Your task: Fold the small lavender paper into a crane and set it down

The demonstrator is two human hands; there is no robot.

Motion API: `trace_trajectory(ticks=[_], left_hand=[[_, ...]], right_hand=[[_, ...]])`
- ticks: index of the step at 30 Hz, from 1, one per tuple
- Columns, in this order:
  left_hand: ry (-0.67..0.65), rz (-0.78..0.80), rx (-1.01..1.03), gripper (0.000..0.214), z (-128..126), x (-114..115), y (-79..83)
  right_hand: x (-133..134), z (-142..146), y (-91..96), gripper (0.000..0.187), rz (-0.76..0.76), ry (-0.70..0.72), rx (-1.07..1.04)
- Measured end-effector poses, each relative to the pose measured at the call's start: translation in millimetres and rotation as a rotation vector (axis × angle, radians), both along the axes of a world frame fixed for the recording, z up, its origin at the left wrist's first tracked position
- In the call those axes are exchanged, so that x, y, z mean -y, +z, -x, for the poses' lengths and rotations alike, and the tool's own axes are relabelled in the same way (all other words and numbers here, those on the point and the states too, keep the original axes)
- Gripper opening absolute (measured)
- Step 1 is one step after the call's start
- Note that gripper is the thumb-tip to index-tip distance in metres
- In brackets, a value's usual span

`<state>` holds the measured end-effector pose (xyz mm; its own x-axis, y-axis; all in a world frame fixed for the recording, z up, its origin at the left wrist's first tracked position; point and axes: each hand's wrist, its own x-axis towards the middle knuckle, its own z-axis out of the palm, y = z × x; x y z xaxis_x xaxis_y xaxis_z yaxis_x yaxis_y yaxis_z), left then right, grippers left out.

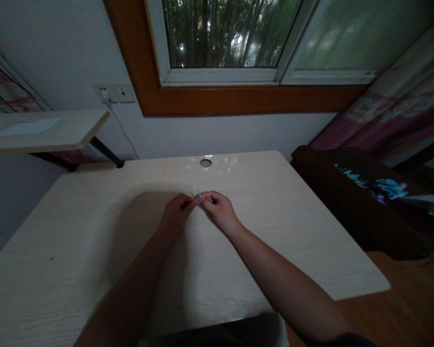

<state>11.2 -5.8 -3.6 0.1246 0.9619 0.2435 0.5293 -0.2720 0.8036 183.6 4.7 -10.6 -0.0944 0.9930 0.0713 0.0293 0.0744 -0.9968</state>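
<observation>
Both my hands meet over the middle of a pale wooden desk (94, 231). My left hand (176, 212) and my right hand (219, 208) are each curled in a pinch, fingertips almost touching. Between them they hold a tiny pale purple object (198, 196), thin and pointed, too small to name. Its tip sticks up just above the fingers. Both forearms reach in from the bottom edge of the view.
A round cable hole (205, 163) sits near the desk's far edge. A smaller shelf-like table (68, 130) stands at the left, under a wall socket (114, 92) with a cord. A window is above. Dark furniture (347, 193) stands at the right.
</observation>
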Motion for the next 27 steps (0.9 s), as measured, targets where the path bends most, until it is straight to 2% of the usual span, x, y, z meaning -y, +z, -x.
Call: trace_trajectory(ticks=[12, 22, 27], left_hand=[[0.005, 0.018, -0.036, 0.018, -0.9, 1.5, 4.1], [0.027, 0.034, 0.017, 0.018, 0.7, 1.3, 0.9], [0.056, 0.025, 0.117, 0.018, 2.3, -0.2, -4.7]], right_hand=[[-0.5, 0.1, 0.0, 0.029, -0.004, -0.021, -0.034], [-5.6, -3.6, -2.7, 0.032, 0.038, -0.071, -0.074], [-5.4, -3.2, 0.0, 0.032, 0.052, -0.061, -0.08]])
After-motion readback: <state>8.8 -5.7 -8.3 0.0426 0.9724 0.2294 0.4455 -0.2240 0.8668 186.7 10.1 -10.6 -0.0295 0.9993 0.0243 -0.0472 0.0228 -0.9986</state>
